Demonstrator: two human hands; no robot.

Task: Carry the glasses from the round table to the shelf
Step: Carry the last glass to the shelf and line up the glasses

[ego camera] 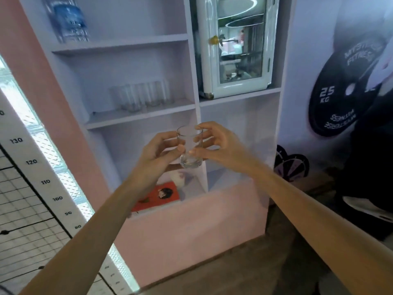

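You have 1 view, worn on your head, looking forward and slightly down at the shelf unit (192, 103) from close range. Both forearms reach in from the bottom edge toward mid-frame. The wide lens bends the height chart (45, 182) at the left.

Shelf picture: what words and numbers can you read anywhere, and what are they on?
"130", "120", "110", "100", "90": height chart left of the shelf.
"25 KG": black weight plate picture on the wall.
"FITNESS": same plate, top; the word above it is blurred.
Upside-down words at the plate's bottom: too blurred to be sure.
Water bottle label: too blurred.
Orange book: no readable words.
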